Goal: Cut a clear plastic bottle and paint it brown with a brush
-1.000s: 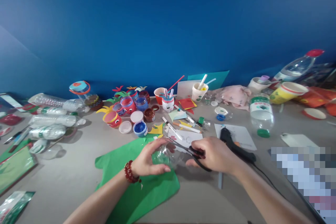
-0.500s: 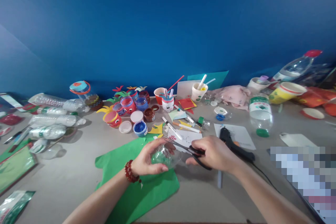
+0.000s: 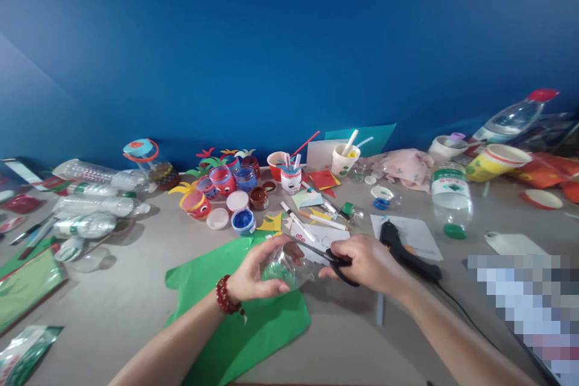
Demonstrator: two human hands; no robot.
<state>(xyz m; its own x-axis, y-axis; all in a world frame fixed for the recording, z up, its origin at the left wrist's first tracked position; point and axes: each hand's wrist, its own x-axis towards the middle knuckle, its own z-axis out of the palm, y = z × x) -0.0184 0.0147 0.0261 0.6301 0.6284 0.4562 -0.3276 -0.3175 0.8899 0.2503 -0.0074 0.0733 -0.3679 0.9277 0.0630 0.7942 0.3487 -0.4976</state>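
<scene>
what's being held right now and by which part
Left grip: clear plastic piece, around its side. Right grip: scissors, by the handles.

You work in soft, rather dim light; the blue wall (image 3: pixel 271 60) darkens toward its top middle and pales at left. A diffuse shadow spreads on the bench (image 3: pixel 122 325) below your right hand (image 3: pixel 364 259). Glints dot the clear bottles (image 3: pixel 97 205). Rightward, the red-capped bottle (image 3: pixel 511 120) looks stretched and soft; the lower right is partly pixelated.
</scene>
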